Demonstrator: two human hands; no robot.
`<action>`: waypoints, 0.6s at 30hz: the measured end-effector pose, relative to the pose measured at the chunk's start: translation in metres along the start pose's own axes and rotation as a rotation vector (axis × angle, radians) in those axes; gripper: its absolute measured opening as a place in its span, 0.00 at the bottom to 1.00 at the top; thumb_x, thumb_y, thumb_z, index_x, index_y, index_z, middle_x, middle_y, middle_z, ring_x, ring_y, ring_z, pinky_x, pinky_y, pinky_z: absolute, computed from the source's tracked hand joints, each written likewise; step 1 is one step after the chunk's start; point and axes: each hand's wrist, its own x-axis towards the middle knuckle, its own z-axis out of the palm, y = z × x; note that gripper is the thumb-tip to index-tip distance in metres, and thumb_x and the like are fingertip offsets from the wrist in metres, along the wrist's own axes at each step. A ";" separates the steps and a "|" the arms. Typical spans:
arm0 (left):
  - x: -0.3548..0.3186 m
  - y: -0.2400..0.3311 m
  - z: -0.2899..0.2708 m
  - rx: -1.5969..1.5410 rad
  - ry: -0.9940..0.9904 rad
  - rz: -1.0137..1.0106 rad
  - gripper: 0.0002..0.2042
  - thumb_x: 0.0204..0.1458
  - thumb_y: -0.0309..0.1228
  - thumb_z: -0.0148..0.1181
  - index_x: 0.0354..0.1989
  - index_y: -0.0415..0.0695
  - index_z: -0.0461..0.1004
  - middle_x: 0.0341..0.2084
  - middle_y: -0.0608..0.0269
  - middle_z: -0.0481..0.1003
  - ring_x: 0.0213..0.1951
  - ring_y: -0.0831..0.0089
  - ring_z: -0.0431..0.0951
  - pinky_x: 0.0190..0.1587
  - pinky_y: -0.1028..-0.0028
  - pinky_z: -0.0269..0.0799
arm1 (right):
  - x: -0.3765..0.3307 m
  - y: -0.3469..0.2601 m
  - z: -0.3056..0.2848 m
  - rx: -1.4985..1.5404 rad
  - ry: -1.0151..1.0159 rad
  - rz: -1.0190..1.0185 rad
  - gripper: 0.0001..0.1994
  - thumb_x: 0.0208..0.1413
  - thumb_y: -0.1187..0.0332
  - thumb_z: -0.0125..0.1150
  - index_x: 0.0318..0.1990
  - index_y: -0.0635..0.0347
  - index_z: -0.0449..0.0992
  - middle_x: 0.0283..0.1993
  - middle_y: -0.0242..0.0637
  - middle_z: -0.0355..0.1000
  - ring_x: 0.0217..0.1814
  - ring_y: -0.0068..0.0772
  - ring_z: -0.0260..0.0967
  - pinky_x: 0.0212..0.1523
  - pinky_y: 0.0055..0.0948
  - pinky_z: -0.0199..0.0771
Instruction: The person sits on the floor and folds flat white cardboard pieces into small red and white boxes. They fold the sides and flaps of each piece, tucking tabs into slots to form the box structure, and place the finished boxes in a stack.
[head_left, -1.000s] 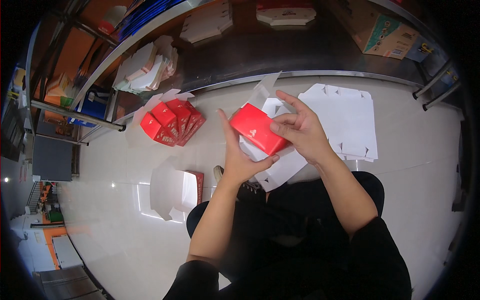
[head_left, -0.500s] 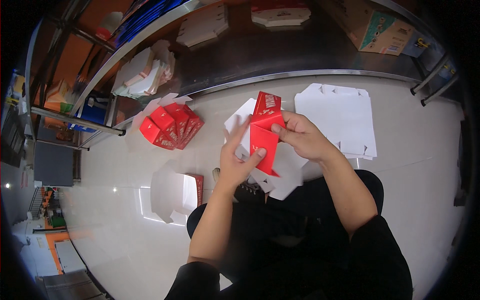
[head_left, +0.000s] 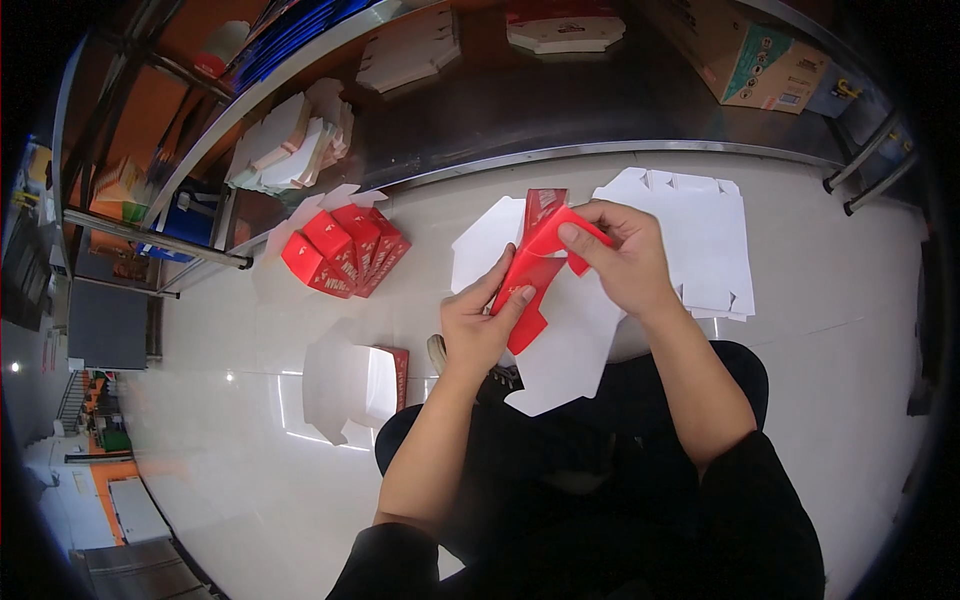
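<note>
From the head camera, we hold a red carton above our lap, in the middle of the view, half folded and still open. Our left hand grips its near lower edge, thumb pressed on the red face and the other fingers curled behind. Our right hand pinches the upper flap, fingers closed narrowly over it.

To fold it well, we judge that the left hand should keep the body steady while the right works the flap along its crease, not across it, so the panel does not buckle.

A stack of white flat sheets lies on the floor to the far right, partly under the right hand. A cluster of finished red boxes sits on the far left. A white flat sheet with a red edge lies near left.
</note>
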 end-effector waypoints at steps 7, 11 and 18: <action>-0.001 -0.014 0.004 0.024 0.174 0.071 0.25 0.53 0.23 0.69 0.61 0.37 0.73 0.51 0.44 0.79 0.49 0.75 0.80 0.52 0.75 0.75 | -0.003 0.011 0.013 0.154 0.080 0.094 0.07 0.60 0.70 0.66 0.39 0.66 0.79 0.41 0.38 0.78 0.42 0.25 0.76 0.41 0.24 0.76; 0.001 -0.018 0.010 -0.028 0.231 0.138 0.27 0.53 0.24 0.69 0.63 0.36 0.71 0.45 0.47 0.82 0.44 0.75 0.81 0.48 0.75 0.75 | -0.008 0.028 0.030 0.101 0.049 0.215 0.08 0.66 0.65 0.60 0.45 0.58 0.75 0.46 0.34 0.75 0.47 0.23 0.73 0.47 0.27 0.76; -0.003 -0.015 0.007 0.032 0.162 0.167 0.31 0.46 0.23 0.68 0.63 0.35 0.71 0.34 0.55 0.83 0.35 0.78 0.80 0.42 0.76 0.76 | -0.018 0.017 0.039 0.454 0.028 0.254 0.09 0.70 0.64 0.55 0.49 0.59 0.69 0.48 0.35 0.74 0.49 0.25 0.74 0.48 0.30 0.77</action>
